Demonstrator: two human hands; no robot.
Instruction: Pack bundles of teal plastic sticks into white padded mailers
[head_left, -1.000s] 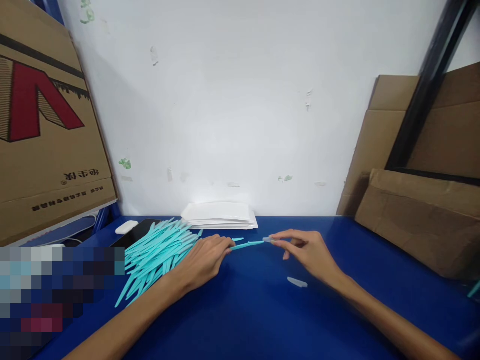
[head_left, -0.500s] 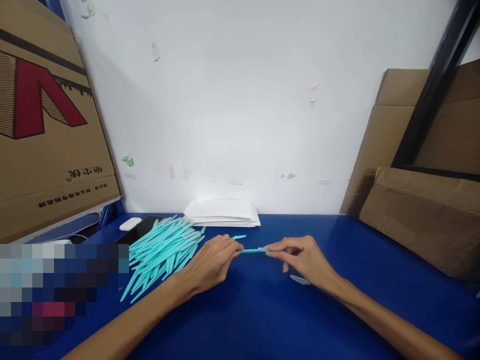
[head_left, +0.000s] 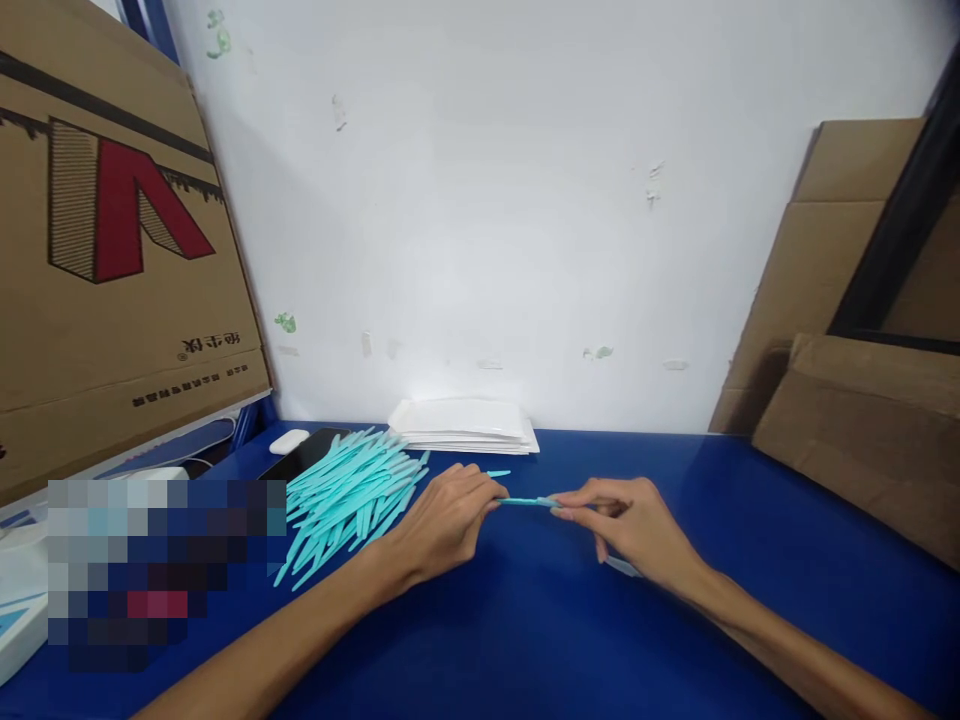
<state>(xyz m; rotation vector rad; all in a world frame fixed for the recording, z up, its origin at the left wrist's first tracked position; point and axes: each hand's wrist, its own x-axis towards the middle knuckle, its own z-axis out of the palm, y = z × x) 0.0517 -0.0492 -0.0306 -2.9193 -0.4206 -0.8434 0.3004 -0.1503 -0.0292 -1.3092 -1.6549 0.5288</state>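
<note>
A slim turquoise eyebrow razor [head_left: 521, 501] is held level just above the blue table, stretched between my two hands. My left hand [head_left: 455, 515] pinches its handle end, fingers closed. At the other end, the thumb and fingertips of my right hand [head_left: 626, 518] grip the razor's pale, translucent cap [head_left: 549, 502]. Under the right hand lies a loose clear cap [head_left: 622, 567], partly covered by the fingers. Another turquoise razor [head_left: 499, 473] rests just behind my left hand. A heap of similar razors [head_left: 352, 495] spreads out to the left of that hand.
White envelopes [head_left: 465, 428] are stacked against the wall. A dark phone [head_left: 304, 455] and a white case [head_left: 289, 441] lie behind the heap. Cardboard stands at left [head_left: 150, 330] and right [head_left: 862, 430]. The blue table [head_left: 480, 640] is under my hands; a blurred patch covers its left side.
The view has turned slightly left, so everything appears further right. Both hands keep their grip on the razor, and the right hand now covers more of the loose cap.
</note>
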